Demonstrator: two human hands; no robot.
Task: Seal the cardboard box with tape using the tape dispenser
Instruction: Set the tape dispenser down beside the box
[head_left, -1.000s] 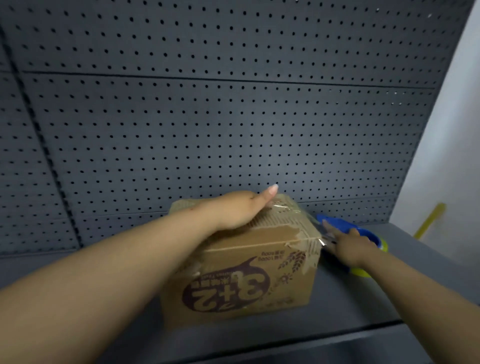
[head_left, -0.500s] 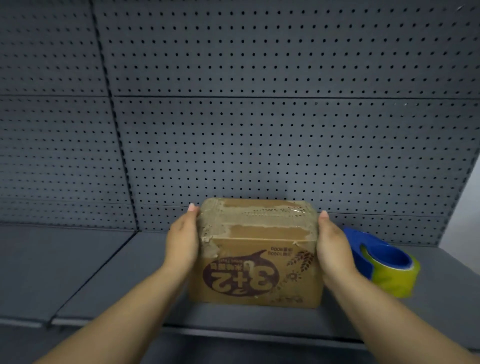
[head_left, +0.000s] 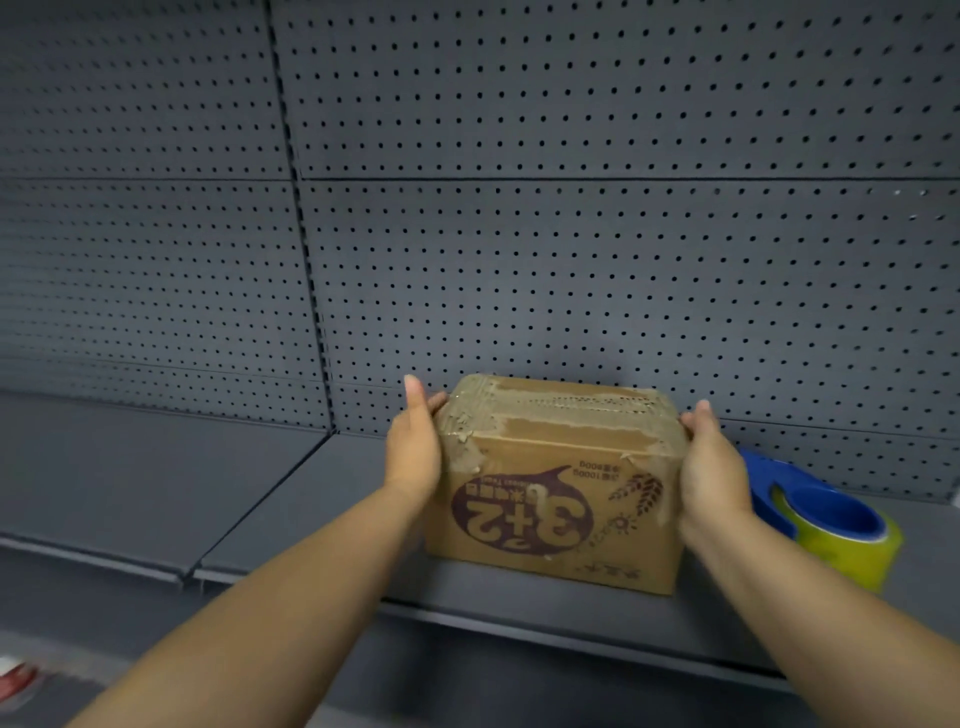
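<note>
A brown cardboard box (head_left: 556, 483) with an upside-down "3+2" print stands on the grey shelf (head_left: 322, 499), its top flaps closed under worn clear tape. My left hand (head_left: 415, 447) presses flat against the box's left side, fingers reaching up to the top edge. My right hand (head_left: 709, 467) clasps the box's right side the same way. The blue tape dispenser (head_left: 826, 514), loaded with a yellowish tape roll, lies on the shelf just right of my right hand, untouched.
A dark grey pegboard wall (head_left: 571, 260) rises directly behind the box. The shelf's front edge (head_left: 519, 618) runs just below the box. A second shelf panel (head_left: 130, 467) extends to the left. Something red and white (head_left: 15, 680) shows on the floor at bottom left.
One second ago my left hand lay on the box top and my right hand was on the dispenser. Both hands now hold the box's sides, and the dispenser rests alone on the shelf.
</note>
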